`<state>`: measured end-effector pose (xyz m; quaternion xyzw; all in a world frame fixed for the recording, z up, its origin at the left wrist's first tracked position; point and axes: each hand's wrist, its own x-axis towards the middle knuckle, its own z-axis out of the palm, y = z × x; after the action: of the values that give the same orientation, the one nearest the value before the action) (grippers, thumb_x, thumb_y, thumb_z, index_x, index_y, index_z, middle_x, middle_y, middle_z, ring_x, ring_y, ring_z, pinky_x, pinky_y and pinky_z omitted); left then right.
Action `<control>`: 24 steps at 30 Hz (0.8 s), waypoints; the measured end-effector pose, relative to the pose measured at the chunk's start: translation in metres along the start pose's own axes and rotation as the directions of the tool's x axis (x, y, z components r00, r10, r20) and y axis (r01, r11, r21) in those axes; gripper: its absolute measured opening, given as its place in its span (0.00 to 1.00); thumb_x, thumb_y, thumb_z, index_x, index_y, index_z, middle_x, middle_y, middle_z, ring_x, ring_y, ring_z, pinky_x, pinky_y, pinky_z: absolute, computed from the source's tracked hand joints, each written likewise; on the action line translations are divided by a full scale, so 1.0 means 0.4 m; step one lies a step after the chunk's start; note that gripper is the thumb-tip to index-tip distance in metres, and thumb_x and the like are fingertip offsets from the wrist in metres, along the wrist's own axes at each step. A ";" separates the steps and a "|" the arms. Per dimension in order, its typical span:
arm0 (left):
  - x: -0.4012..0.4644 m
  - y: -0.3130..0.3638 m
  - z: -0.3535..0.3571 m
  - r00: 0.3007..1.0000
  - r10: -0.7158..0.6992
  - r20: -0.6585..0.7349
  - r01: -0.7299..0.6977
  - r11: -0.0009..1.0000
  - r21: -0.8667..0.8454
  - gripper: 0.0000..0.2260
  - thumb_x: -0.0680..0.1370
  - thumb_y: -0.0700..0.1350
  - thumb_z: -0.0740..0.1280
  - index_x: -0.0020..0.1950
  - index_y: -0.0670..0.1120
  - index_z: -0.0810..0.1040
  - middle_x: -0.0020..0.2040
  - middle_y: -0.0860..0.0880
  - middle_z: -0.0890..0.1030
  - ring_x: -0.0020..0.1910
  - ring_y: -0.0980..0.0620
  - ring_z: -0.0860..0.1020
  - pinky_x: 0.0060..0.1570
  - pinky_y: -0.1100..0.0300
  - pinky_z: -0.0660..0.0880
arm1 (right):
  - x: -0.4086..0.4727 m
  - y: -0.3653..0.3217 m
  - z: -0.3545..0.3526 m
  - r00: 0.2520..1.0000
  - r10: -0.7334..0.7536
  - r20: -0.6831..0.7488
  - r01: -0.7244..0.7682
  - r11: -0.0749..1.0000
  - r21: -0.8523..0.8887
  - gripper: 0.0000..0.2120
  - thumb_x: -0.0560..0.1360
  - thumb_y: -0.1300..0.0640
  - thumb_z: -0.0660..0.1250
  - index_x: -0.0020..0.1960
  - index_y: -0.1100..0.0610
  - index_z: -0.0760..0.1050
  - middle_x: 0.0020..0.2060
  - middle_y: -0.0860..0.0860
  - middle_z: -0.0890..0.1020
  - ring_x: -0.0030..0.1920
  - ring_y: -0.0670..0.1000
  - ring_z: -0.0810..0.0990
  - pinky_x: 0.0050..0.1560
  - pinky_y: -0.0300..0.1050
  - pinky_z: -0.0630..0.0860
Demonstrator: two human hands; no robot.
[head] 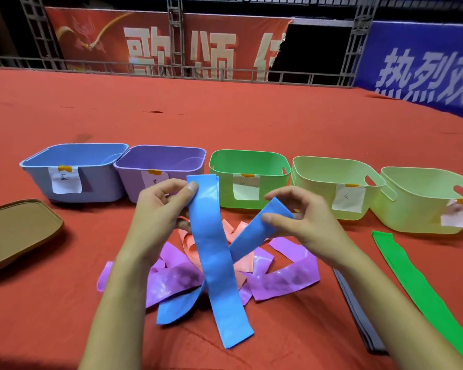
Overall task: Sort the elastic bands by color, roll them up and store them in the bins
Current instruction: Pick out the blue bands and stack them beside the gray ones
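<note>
Ahead, five bins stood in a row on the red cloth [225, 121], each with a paper label taped to its front wall. From left: blue bin [72, 169], purple bin [161, 169] touching it, green bin [247, 177] just beside, then two pale yellow-green bins [334, 185] [425, 198] pressed together. What could be seen of their insides showed nothing; the floors of the bins were mostly hidden by the near walls. A brown lid [16, 231] lay flat at far left, apart from the row.

Blue band [214, 263]: glossy, flat, wide strip, held up over the pile in front of the purple and green bins. Left hand [158, 212] pinched its upper end between thumb and curled fingers, the strip hanging down with its free end near the cloth. Right hand [302, 220] pinched another blue end between thumb and fingers; that length sloped down leftward behind the hanging strip and came out as a curled blue end low on the left. Whether one band or two, could not tell.

Beneath the hands, a loose heap: purple bands [284, 279] shiny and overlapping, pink bands [190, 241] tangled behind them. To the right, a green band [412, 287] lay stretched out flat, and a dark grey band [358, 311] lay straight beside it, near the right forearm.
</note>
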<state>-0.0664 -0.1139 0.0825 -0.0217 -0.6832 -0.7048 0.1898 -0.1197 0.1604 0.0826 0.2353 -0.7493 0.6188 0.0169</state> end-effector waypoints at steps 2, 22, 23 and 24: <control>-0.002 0.004 0.013 1.000 -0.010 0.014 0.010 1.000 -0.017 0.09 0.84 0.46 0.70 0.52 0.41 0.85 0.42 0.37 0.84 0.40 0.38 0.82 0.32 0.56 0.80 | -0.005 -0.011 -0.007 0.994 0.013 -0.111 -0.002 0.995 0.102 0.15 0.74 0.69 0.78 0.59 0.58 0.82 0.45 0.52 0.85 0.46 0.53 0.86 0.41 0.54 0.87; -0.037 0.040 0.151 0.999 0.010 0.046 -0.006 0.995 -0.098 0.13 0.86 0.47 0.66 0.55 0.38 0.83 0.40 0.41 0.84 0.35 0.46 0.81 0.28 0.58 0.78 | -0.085 -0.216 -0.057 0.967 -0.018 -0.254 0.079 0.970 0.231 0.09 0.74 0.51 0.74 0.49 0.55 0.88 0.44 0.56 0.89 0.44 0.51 0.84 0.41 0.46 0.82; -0.039 0.040 0.157 0.998 0.007 0.060 -0.001 0.995 -0.104 0.13 0.86 0.47 0.66 0.56 0.37 0.83 0.40 0.41 0.84 0.35 0.46 0.81 0.28 0.57 0.78 | -0.088 -0.211 -0.041 0.975 -0.010 -0.221 0.067 0.965 0.254 0.10 0.75 0.52 0.73 0.51 0.56 0.87 0.45 0.57 0.89 0.44 0.51 0.84 0.40 0.46 0.83; -0.042 0.041 0.165 0.997 0.003 0.076 0.005 0.994 -0.111 0.14 0.87 0.47 0.65 0.56 0.37 0.82 0.40 0.41 0.84 0.34 0.45 0.81 0.28 0.57 0.78 | -0.090 -0.204 -0.025 0.980 0.002 -0.201 0.054 0.959 0.276 0.11 0.75 0.52 0.73 0.52 0.58 0.87 0.47 0.58 0.89 0.44 0.52 0.85 0.41 0.47 0.83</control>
<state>-0.0610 -0.0458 0.0974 -0.0588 -0.6496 -0.7406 0.1618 -0.0599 0.1715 0.1486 0.1822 -0.6454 0.7388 0.0664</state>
